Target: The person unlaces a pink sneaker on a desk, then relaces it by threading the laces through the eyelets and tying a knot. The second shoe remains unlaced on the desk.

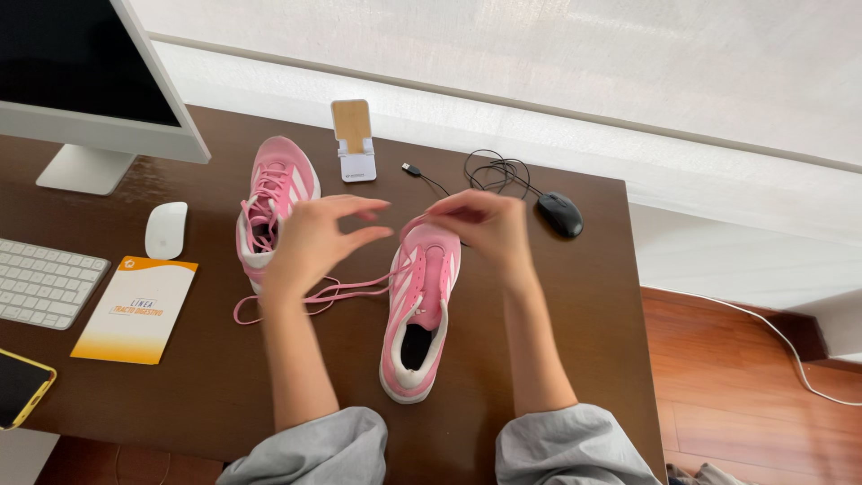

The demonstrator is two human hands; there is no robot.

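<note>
Head view: my right hand (pixel 480 224) pinches the pink lace (pixel 346 289) at the toe of the near shoe (pixel 420 310), which lies just under it on the desk (pixel 584 314). My left hand (pixel 314 241) hovers open, fingers spread (touching nothing I can tell), in front of the second shoe (pixel 274 193). A black mouse (pixel 560 214) lies beyond my right hand.

I sat at a dark brown wooden desk (pixel 575 296) whose far edge met a pale fabric blind (pixel 539 63) glowing with daylight. To the right, a reddish-brown plank floor (pixel 745 395) ran beside a white wall base (pixel 736 256).
</note>
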